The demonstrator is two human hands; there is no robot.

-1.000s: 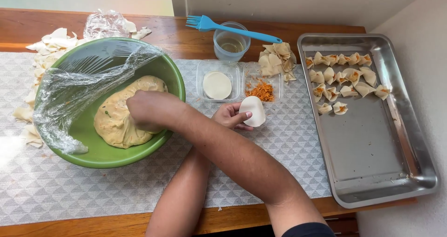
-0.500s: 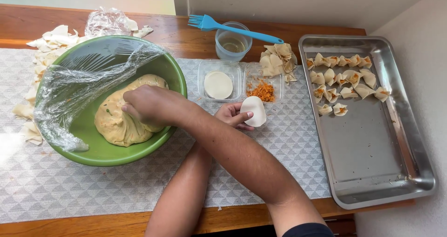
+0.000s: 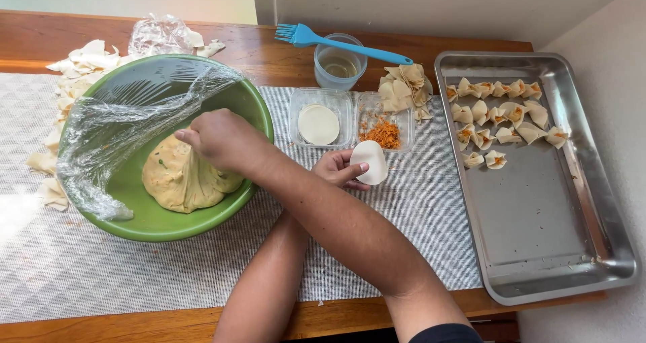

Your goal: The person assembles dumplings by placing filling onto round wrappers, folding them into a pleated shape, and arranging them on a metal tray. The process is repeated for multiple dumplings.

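Observation:
My arms are crossed. My right hand [image 3: 219, 138] reaches over into the green bowl [image 3: 151, 222] and pinches a stretch of the pale yellow filling mass [image 3: 178, 181], pulling it upward. My left hand [image 3: 336, 168] is held beside the bowl, to its right, with a round white dumpling wrapper [image 3: 370, 161] resting on its fingers. Clear plastic wrap [image 3: 114, 124] is peeled back over the bowl's left half.
A clear tub of round wrappers [image 3: 318, 123] and a tub with orange shreds [image 3: 387, 131] sit behind my left hand. A glass of water [image 3: 340, 63] carries a blue brush [image 3: 323, 39]. At right, a metal tray [image 3: 538, 215] holds several folded dumplings [image 3: 501, 111]. Dough scraps [image 3: 67, 74] lie at left.
My right hand has risen from the filling mass and drawn back toward the bowl's right side, stretching a pinch of filling upward. The left hand still holds the wrapper in place.

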